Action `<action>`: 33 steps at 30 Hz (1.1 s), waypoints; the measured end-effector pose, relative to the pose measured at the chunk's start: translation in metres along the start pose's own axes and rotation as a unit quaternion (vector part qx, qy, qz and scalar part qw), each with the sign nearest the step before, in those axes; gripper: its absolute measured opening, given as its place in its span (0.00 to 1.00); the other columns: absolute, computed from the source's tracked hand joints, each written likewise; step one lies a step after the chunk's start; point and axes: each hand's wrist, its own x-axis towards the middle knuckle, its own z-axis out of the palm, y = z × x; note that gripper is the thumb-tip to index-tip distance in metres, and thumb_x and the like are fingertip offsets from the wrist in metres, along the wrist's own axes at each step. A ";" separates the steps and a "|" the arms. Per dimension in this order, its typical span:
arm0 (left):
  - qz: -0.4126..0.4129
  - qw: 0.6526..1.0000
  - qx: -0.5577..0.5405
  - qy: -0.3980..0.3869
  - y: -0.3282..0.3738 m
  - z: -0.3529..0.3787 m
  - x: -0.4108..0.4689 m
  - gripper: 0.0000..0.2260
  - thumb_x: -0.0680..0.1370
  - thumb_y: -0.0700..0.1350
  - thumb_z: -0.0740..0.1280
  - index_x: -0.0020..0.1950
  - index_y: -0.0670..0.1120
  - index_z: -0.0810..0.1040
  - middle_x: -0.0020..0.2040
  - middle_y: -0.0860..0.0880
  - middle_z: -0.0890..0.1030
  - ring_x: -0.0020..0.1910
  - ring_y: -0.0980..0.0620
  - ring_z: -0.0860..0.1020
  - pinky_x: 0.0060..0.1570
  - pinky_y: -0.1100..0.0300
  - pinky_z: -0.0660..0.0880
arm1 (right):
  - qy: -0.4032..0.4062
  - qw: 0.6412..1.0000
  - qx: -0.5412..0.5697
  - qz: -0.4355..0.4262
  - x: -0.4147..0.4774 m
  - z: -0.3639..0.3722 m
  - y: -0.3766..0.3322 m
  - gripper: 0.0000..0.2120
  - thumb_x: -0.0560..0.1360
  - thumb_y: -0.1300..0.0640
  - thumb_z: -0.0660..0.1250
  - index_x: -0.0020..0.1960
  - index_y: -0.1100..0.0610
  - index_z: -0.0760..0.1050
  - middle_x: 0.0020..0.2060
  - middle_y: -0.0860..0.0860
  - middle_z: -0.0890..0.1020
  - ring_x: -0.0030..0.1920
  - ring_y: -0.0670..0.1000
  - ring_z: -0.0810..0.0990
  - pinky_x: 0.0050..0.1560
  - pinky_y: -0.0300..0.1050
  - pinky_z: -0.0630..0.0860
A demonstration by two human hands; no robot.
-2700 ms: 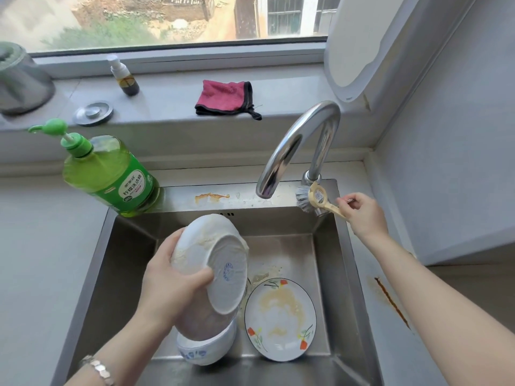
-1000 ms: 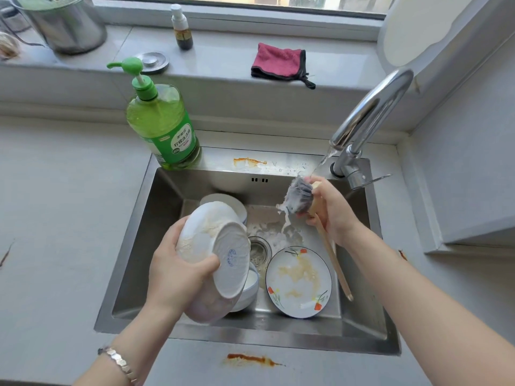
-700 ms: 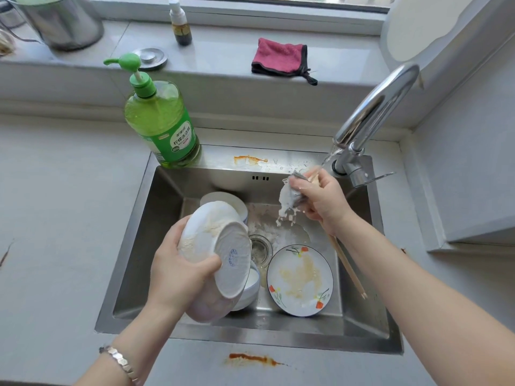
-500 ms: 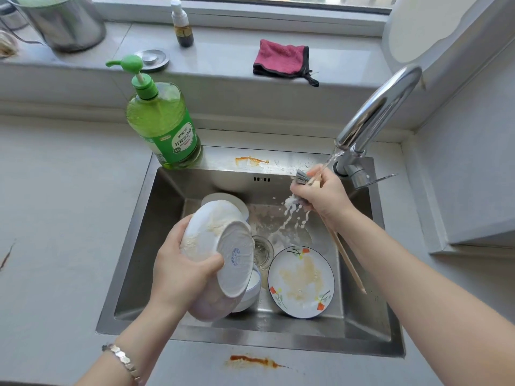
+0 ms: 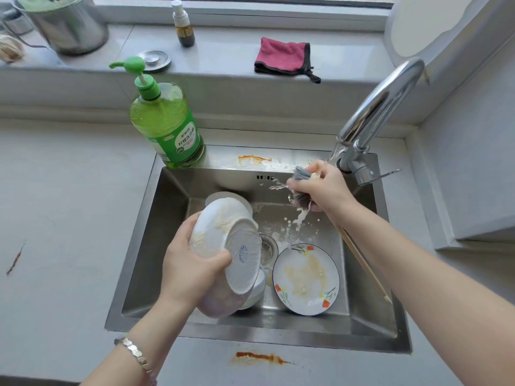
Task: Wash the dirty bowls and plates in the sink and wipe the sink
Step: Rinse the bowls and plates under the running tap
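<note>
My left hand [image 5: 189, 270] grips a dirty white bowl [image 5: 228, 246], tilted with its foot facing me, above the steel sink [image 5: 156, 232]. My right hand [image 5: 320, 188] grips a grey-bristled dish brush [image 5: 301, 176] under water running from the faucet [image 5: 381, 107]; its wooden handle [image 5: 365, 263] sticks out toward me. A flowered plate [image 5: 306, 278] with yellowish smears lies on the sink floor at the right. Another white bowl [image 5: 228, 196] shows behind the held one, and a further bowl [image 5: 257, 288] sits under it.
A green dish-soap pump bottle [image 5: 164, 126] stands on the sink's back left corner. On the sill lie a pink cloth [image 5: 282, 55], a small bottle [image 5: 182, 23], a metal lid [image 5: 153, 59] and a metal pot [image 5: 64, 23]. Orange stains mark the sink rim [image 5: 253, 160] and the counter [image 5: 259, 358].
My right hand took the brush from beside the faucet and brought it under the running water, turning it there. Water splashes into the sink. My left hand keeps the bowl almost still.
</note>
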 end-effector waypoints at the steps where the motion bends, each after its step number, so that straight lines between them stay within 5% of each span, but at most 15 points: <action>1: 0.003 1.000 0.000 0.000 0.000 -0.001 0.000 0.28 0.64 0.32 0.72 0.56 0.57 0.73 0.48 0.60 0.79 0.46 0.64 0.76 0.41 0.71 0.69 | 0.003 1.000 -0.007 0.009 0.001 0.001 0.000 0.14 0.71 0.64 0.71 0.39 0.55 0.64 0.29 0.55 0.75 0.19 0.48 0.73 0.20 0.34 0.65; 6: 0.007 1.000 -0.006 0.004 -0.002 -0.003 0.002 0.28 0.63 0.32 0.72 0.56 0.57 0.73 0.48 0.61 0.78 0.47 0.63 0.76 0.41 0.71 0.70 | 0.031 0.998 -0.040 0.045 0.004 -0.006 -0.003 0.13 0.74 0.48 0.67 0.40 0.56 0.68 0.29 0.52 0.75 0.20 0.48 0.72 0.25 0.35 0.70; 10: 0.005 1.000 -0.006 0.001 -0.003 -0.001 0.003 0.28 0.63 0.33 0.72 0.58 0.57 0.74 0.49 0.61 0.78 0.49 0.62 0.77 0.42 0.70 0.70 | 0.028 0.996 -0.068 0.046 0.007 -0.012 0.000 0.12 0.71 0.59 0.71 0.41 0.57 0.67 0.36 0.55 0.78 0.33 0.54 0.78 0.33 0.44 0.75; 14: 0.008 1.000 -0.006 -0.001 -0.004 0.001 0.002 0.29 0.63 0.33 0.72 0.58 0.56 0.73 0.49 0.61 0.78 0.48 0.62 0.76 0.42 0.71 0.69 | -0.001 0.999 -0.052 0.014 0.002 -0.008 -0.001 0.16 0.66 0.66 0.75 0.42 0.56 0.67 0.35 0.53 0.78 0.28 0.46 0.77 0.29 0.36 0.76; 18: 0.013 1.000 -0.001 -0.002 -0.005 0.000 0.002 0.29 0.63 0.33 0.73 0.59 0.55 0.74 0.50 0.60 0.78 0.49 0.58 0.77 0.42 0.70 0.70 | -0.021 0.998 -0.058 0.002 0.001 -0.010 -0.002 0.22 0.63 0.63 0.78 0.49 0.55 0.68 0.40 0.53 0.79 0.32 0.47 0.79 0.39 0.42 0.80; 22: 0.013 1.000 0.000 0.000 -0.005 0.001 0.003 0.28 0.62 0.35 0.74 0.58 0.56 0.74 0.50 0.60 0.78 0.49 0.55 0.77 0.44 0.67 0.71 | -0.047 0.997 -0.064 0.018 -0.001 -0.010 -0.002 0.23 0.68 0.66 0.72 0.60 0.59 0.67 0.43 0.55 0.78 0.35 0.49 0.79 0.39 0.41 0.79; 26: 0.018 1.000 0.000 -0.002 -0.003 0.002 0.003 0.29 0.57 0.42 0.72 0.57 0.58 0.73 0.50 0.59 0.78 0.50 0.56 0.77 0.45 0.65 0.72 | -0.106 0.992 -0.063 0.012 -0.004 -0.011 -0.004 0.09 0.71 0.66 0.62 0.51 0.64 0.68 0.36 0.56 0.71 0.34 0.49 0.71 0.34 0.39 0.74; 28: 0.019 1.000 0.004 -0.005 -0.003 0.003 0.002 0.29 0.61 0.37 0.75 0.57 0.58 0.73 0.50 0.58 0.78 0.51 0.54 0.77 0.44 0.65 0.72 | -0.098 0.991 -0.087 -0.006 -0.004 -0.012 0.000 0.11 0.70 0.64 0.60 0.50 0.69 0.69 0.35 0.56 0.70 0.34 0.49 0.69 0.32 0.35 0.73; 33: 0.021 1.000 0.012 -0.007 -0.004 0.006 0.001 0.29 0.63 0.34 0.74 0.58 0.57 0.73 0.51 0.57 0.78 0.52 0.52 0.77 0.46 0.63 0.72 | -0.002 0.991 -0.121 -0.064 -0.001 -0.014 0.015 0.14 0.74 0.57 0.66 0.57 0.55 0.68 0.49 0.51 0.76 0.45 0.50 0.79 0.45 0.47 0.81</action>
